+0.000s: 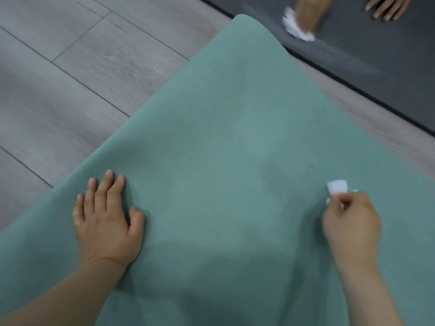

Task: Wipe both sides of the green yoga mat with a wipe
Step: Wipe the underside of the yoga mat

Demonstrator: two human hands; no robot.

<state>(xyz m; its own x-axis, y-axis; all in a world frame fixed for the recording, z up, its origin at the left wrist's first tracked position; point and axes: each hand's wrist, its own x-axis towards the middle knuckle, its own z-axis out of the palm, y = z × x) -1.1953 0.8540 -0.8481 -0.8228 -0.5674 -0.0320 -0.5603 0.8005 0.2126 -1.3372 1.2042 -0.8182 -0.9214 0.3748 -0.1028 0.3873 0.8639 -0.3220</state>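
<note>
- The green yoga mat (230, 142) is spread flat on the floor, filling the centre and lower part of the frame, with one rounded corner pointing to the upper right.
- The left hand (107, 222) is laid flat on the mat at the lower left, fingers straight and slightly spread, apparently to pin it in place.
- The right hand (350, 222) is seen at the lower right, its fingers curled round a small white wipe (337, 187) that sticks out above the knuckles; whether the wipe touches the mat cannot be told.
- The mat is judged to be soft, light and floppy, with a fine ribbed texture that should grip instead of sliding; creeping or bunching under a hard stroke is likely unless it is held down.
- For turning over, an edge or the upper corner is judged the best place to take hold, since the sheet will fold and drape, not lift stiffly.
- The wipe is judged thin and limp, easily crumpled.
- The grey wood-look floor (70, 74) is seen at the upper left, smooth and hard.
- A dark mat (367, 74) lies at the upper right, where another person's hand (388, 8) rests and a white cloth (297, 28) is being worked, with a damp streak nearby.
</note>
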